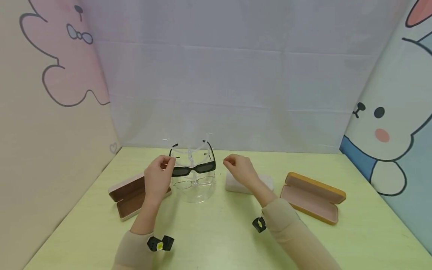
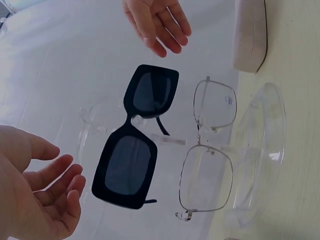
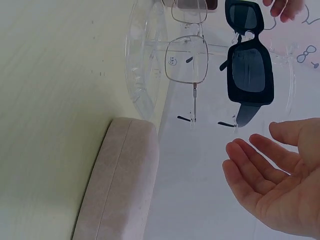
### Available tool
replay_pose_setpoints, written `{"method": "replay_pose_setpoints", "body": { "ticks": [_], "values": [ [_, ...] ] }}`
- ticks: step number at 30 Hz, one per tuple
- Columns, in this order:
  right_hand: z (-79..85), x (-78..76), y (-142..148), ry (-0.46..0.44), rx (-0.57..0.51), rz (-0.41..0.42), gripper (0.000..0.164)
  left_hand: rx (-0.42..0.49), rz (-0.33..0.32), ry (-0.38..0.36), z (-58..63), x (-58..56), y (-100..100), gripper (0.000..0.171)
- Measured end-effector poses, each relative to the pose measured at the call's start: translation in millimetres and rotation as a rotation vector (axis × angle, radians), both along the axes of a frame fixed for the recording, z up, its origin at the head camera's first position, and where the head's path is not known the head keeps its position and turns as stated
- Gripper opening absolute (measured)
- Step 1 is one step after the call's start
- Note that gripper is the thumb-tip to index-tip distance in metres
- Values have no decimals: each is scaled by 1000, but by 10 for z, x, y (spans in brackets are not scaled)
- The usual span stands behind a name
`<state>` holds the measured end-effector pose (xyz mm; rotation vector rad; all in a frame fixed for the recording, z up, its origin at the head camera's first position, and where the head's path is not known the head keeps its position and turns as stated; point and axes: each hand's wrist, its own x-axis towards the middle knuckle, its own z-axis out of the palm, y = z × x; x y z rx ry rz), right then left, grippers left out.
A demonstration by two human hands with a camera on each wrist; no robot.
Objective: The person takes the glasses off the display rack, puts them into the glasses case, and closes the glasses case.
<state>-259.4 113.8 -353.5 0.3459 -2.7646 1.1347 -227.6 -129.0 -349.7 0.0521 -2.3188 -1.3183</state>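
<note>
Black thick-framed sunglasses (image 1: 206,167) rest on the upper level of a clear display stand (image 2: 275,120). Below them on the same stand sit thin wire-rimmed glasses (image 2: 199,134) with clear lenses. My left hand (image 1: 156,180) is beside the left end of the sunglasses, its fingers loosely bent and holding nothing in the left wrist view. Off the other end, my right hand (image 3: 280,180) hangs with relaxed fingers and an empty palm, a small gap from the sunglasses.
Behind my left hand lies an opened glasses case (image 1: 131,204) with a brown lining. A closed pale case (image 1: 233,184) lies beneath my right forearm. Farther right is an opened yellow case (image 1: 312,198). A white curtain (image 1: 229,82) hangs behind the table.
</note>
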Motion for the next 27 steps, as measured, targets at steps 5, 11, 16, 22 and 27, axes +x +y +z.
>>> {"method": "replay_pose_setpoints", "body": {
  "ticks": [5, 11, 16, 22, 27],
  "values": [
    [-9, -75, -90, -32, -65, -14, 28, 27, 51, -87, -91, -111, -166, 27],
    [-63, -154, -139, -118, -194, -25, 32, 111, -20, -261, -210, -202, -253, 35],
    [-92, -194, -175, -226, -424, -10, 33, 240, -103, -369, -241, -243, -273, 39],
    [-100, -210, -250, -367, -600, -12, 35, 322, -151, -416, -245, -255, -310, 42],
    [-95, -209, -273, -376, -622, -27, 33, 367, -189, -420, -206, -246, -329, 43]
  ]
}}
